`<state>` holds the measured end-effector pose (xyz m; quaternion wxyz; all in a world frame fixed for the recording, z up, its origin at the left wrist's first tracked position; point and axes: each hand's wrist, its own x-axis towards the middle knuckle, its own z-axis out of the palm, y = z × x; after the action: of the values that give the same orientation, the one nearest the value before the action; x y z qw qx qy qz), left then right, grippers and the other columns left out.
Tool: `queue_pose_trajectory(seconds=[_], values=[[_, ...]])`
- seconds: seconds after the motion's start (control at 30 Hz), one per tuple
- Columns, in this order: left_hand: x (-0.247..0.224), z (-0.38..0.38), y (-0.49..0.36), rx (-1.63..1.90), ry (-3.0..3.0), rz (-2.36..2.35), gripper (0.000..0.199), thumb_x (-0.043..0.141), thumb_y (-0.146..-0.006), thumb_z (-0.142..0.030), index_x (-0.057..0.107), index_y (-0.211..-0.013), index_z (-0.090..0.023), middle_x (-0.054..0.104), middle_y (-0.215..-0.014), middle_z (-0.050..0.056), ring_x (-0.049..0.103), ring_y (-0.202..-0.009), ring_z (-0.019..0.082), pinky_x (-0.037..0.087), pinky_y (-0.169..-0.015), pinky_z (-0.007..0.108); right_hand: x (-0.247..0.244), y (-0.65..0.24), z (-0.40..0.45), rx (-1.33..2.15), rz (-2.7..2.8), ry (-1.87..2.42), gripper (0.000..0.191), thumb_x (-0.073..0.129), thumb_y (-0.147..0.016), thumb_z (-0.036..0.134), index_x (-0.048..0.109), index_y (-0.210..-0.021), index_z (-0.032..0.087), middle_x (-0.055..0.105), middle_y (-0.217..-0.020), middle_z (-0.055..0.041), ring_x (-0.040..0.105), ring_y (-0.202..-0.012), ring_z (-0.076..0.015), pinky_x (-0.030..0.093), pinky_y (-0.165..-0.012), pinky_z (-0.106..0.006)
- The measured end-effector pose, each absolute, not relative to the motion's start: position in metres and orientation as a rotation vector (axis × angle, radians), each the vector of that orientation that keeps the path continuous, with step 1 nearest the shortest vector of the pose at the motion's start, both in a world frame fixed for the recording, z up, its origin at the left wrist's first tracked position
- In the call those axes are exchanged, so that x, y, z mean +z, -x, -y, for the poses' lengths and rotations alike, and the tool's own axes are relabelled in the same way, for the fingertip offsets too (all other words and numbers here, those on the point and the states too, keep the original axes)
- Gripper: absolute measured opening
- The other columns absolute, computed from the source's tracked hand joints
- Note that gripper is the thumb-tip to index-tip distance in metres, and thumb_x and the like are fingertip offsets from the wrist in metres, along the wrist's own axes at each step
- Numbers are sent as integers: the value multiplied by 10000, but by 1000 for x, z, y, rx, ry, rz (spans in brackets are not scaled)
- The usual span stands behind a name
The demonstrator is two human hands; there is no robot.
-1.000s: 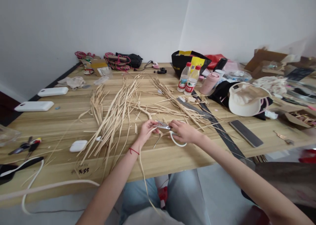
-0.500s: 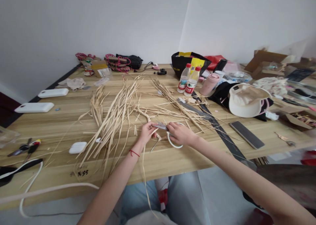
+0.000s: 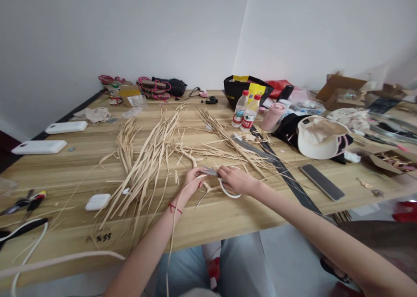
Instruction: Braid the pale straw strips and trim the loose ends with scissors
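My left hand is closed in a pinch on a woven straw piece, and a long straw strand trails from it over my wrist. The piece's twisted, wrapped part sticks out beyond my fingers, and another wrapped end shows below them. My right hand is closed around scissors with white loop handles. Their metal blades point left and meet the fingers of my left hand; whether straw lies between them I cannot make out. A thin metal needle-like rod hangs below the woven piece.
Loose straw strips spread across the wooden table, with a second bunch behind my hands. Two water bottles, a pink cup, a cream cap and a phone stand or lie to the right. An earbud case is at left.
The long strand has swung left and now lies along my left wrist and forearm. The scissor blades look narrower, closer together. The whole view has shifted slightly.
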<state>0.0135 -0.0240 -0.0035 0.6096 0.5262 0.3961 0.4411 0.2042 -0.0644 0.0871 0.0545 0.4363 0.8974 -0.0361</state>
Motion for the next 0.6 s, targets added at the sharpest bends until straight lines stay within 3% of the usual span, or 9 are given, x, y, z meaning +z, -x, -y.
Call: queue_pose_trajectory(seconds=[0.2,0.47,0.6], values=[[0,26,-15,995,-1182,-949,178,649,-649,-247,621,-781,-131,614,-614,-8,356,-340,30,249,-360,185,83,-199,64,-42,-2682,-1409,262,466,-870,240,493,-1095,108,549,-1052,-147,538,-942,-240,417,-849,-348],[-20,18,-11,949,-1261,-966,161,640,-602,-180,644,-754,-127,527,-472,-46,332,-324,39,200,-348,182,80,-195,62,-38,-2677,-1403,276,456,-886,284,493,-1103,118,565,-1053,-144,545,-936,-242,423,-832,-337],[-17,19,-11,950,-1245,-965,191,656,-605,-217,647,-774,-129,589,-557,-24,329,-332,31,201,-344,182,78,-194,62,-77,-2693,-1451,244,428,-889,236,503,-1087,114,566,-1034,-141,547,-927,-236,422,-823,-330]])
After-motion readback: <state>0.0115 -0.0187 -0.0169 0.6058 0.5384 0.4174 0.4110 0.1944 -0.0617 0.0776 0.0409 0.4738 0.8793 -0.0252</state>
